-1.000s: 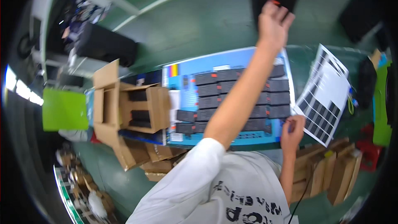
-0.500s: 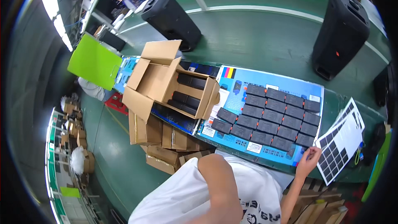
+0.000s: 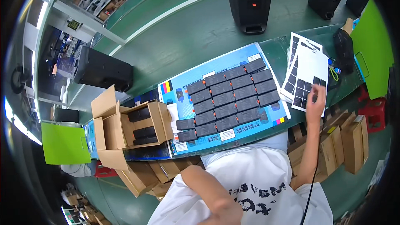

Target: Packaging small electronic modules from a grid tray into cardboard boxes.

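Note:
My right hand is over a white sheet of black square stickers, at the right of the bench. Its thumb and fingers are drawn together at the printed squares; whatever may be between them is too small to make out. My left forearm bends back across my shirt, and the left hand is outside the picture. Left of the sheets, several black rectangular packs with small orange tabs lie in close rows on a blue printed board.
An open cardboard box holding black packs lies at the left. Black speakers stand beyond the bench. Cartons are stacked beneath it at the right. A dark bag and a green cable lie past the sheets.
The view has swung to the right. My right hand has moved from the near edge of the sheets onto the printed squares. The rows of packs look unchanged.

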Tool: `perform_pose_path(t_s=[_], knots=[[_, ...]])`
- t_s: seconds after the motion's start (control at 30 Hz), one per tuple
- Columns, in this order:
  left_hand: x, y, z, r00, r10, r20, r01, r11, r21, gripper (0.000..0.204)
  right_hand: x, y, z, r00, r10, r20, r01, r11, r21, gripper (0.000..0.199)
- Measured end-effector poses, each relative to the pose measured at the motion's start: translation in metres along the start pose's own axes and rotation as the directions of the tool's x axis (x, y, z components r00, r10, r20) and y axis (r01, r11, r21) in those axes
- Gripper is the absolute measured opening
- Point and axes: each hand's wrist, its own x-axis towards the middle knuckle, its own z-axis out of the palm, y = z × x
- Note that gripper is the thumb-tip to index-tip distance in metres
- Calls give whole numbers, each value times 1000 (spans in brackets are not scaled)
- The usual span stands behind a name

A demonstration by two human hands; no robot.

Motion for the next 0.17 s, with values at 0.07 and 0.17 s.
perform_pose_path(t_s=[0.07, 0.17], knots=[[-39, 11, -73, 879, -465, -108, 434, 872, -227, 76, 27, 38, -7, 990, -86, 112, 102, 983, -150, 30], [-57, 86, -143, 536, -838, -104, 721, 519, -459, 113, 51, 85, -4, 949, -145, 279, 212, 951, -227, 61]])
